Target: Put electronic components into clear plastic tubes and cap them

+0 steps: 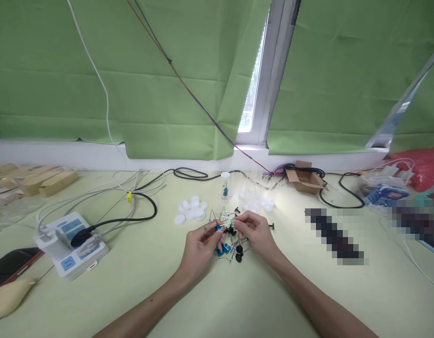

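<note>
My left hand (199, 251) is closed in a pinch on a small blue part (218, 228) with a bent thin wire. Facing it, my right hand (255, 234) pinches a thin metal rod (224, 224) near a small green bit (232, 222); the rod reaches across to the blue part. Whether the two are joined I cannot tell. Under and between my hands lies a loose pile of thin metal rods, blue pieces (223, 249) and round black pieces (239, 253), partly hidden by my fingers.
White caps (190, 213) lie in a heap behind my left hand. A clear capped tube (225, 190) stands upright with a blue part inside, near other clear tubes (252, 190). A power strip (71, 249) with cables is at left, a small cardboard box (305, 180) at back right.
</note>
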{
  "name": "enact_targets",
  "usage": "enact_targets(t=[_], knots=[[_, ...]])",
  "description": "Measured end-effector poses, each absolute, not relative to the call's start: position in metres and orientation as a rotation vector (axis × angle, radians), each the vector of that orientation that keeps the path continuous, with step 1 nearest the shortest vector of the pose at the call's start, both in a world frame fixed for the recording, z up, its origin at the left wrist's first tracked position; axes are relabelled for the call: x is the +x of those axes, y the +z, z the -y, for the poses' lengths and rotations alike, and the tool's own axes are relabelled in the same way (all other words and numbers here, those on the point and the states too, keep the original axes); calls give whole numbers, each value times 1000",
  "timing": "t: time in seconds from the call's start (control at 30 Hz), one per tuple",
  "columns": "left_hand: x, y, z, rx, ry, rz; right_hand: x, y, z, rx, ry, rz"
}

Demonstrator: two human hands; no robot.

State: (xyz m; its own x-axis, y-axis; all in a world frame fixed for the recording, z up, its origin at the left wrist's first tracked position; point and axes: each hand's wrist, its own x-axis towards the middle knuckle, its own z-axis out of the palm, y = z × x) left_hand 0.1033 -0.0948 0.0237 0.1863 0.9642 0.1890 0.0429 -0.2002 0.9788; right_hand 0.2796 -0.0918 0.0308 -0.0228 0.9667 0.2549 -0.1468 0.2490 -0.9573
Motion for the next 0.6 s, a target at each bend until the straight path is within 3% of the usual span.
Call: enact_targets(t=[0.6], knots=[[105,26,95,1489,1207,-1029,279,31,95,-971,1131,1260]])
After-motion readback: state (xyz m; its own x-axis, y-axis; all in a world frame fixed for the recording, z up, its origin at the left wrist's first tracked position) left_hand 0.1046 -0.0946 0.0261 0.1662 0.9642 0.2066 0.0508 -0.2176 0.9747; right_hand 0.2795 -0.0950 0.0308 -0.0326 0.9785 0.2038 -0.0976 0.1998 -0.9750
